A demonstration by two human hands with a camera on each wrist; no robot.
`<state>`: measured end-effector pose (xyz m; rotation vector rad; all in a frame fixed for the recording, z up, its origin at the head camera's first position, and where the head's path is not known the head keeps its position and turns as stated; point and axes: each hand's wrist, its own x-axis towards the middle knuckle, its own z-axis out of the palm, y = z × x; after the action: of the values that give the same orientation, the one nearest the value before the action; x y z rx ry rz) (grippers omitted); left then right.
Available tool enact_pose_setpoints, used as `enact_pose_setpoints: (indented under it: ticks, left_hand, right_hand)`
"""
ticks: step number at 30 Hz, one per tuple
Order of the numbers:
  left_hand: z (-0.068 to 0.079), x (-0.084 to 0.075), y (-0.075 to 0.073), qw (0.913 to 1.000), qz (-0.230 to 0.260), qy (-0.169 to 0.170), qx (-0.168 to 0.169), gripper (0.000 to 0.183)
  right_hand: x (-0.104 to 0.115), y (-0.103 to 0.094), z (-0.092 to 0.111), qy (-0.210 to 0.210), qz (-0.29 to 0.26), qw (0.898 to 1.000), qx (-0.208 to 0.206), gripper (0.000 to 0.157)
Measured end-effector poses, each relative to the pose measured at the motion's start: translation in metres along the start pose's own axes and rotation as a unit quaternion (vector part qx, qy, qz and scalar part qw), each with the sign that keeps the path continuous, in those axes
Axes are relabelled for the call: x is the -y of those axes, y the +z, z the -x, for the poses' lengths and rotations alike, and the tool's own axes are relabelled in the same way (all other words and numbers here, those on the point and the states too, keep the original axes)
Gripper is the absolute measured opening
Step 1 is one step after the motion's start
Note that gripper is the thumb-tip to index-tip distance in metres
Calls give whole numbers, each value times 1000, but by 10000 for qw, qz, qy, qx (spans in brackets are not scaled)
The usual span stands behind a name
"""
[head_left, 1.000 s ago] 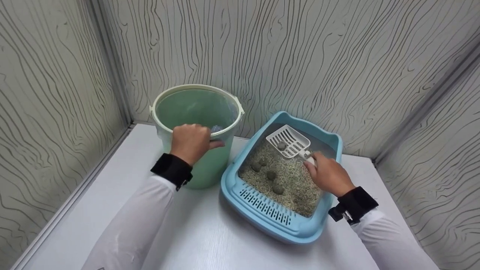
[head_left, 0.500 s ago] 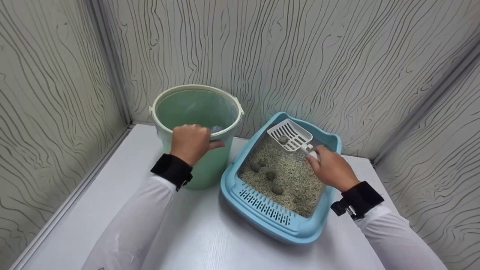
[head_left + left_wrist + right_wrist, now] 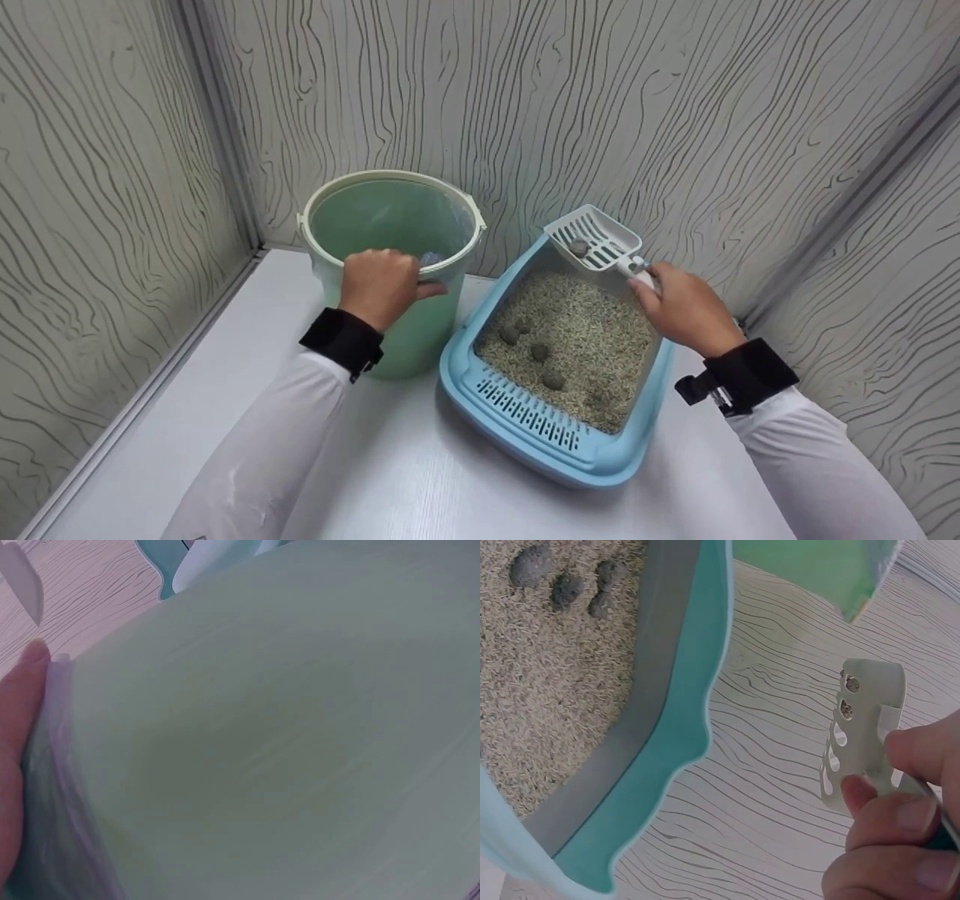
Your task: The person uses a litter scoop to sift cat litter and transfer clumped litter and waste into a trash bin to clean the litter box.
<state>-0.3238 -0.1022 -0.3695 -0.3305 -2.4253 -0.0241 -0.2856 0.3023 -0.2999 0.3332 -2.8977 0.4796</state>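
At the rim of a pale green bucket [image 3: 405, 349], my left hand [image 3: 381, 289] grips the near edge, fingers curled over it and thumb along the outside. In the left wrist view, clear plastic liner [image 3: 64, 742] lies under that thumb. My right hand [image 3: 686, 309] holds the handle of a white slotted litter scoop [image 3: 609, 240], which is raised above the back rim of a blue litter box [image 3: 592, 466]. One grey clump [image 3: 578, 247] rests on the scoop. In the box, several more clumps [image 3: 553, 379] lie on the litter [image 3: 592, 352].
Both containers stand on a white table [image 3: 405, 465], the bucket left of the litter box. Wood-grain panels [image 3: 525, 97] rise close behind them and at both sides. A perforated step [image 3: 529, 412] forms the front of the box.
My right hand has lifted the scoop with its clump up from over the litter, away and slightly right, to above the box's back rim. The left hand stays on the bucket rim.
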Motion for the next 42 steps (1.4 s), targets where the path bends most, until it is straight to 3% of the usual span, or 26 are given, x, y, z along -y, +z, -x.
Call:
enact_pose_setpoints:
  ticks: [9, 18, 28, 33, 36, 39, 42]
  left_hand:
    - [1, 2, 0, 10000, 38, -11, -86, 80]
    - [1, 3, -2, 10000, 17, -14, 37, 81]
    - [2, 5, -1, 9999, -71, -65, 68, 81]
    - [2, 2, 2, 9999, -66, -40, -151, 79]
    - [2, -1, 4, 9996, -11, -24, -265, 77]
    - [1, -5, 3, 9997, 39, -34, -239, 74]
    - [-1, -6, 3, 9998, 61, -46, -166, 73]
  right_hand:
    - [21, -24, -20, -189, 132, 9997, -9, 37]
    - [64, -33, -53, -136, -145, 9996, 193, 33]
    - [133, -6, -98, -260, -322, 9987, 305, 27]
    - [159, 23, -104, -585, 199, 9979, -168, 23]
    - [165, 41, -103, -1109, 885, 9865, -821, 19]
    - [166, 56, -101, -1767, 1593, 9562, -1705, 14]
    - [165, 63, -100, -2221, 1928, 9252, -2398, 14]
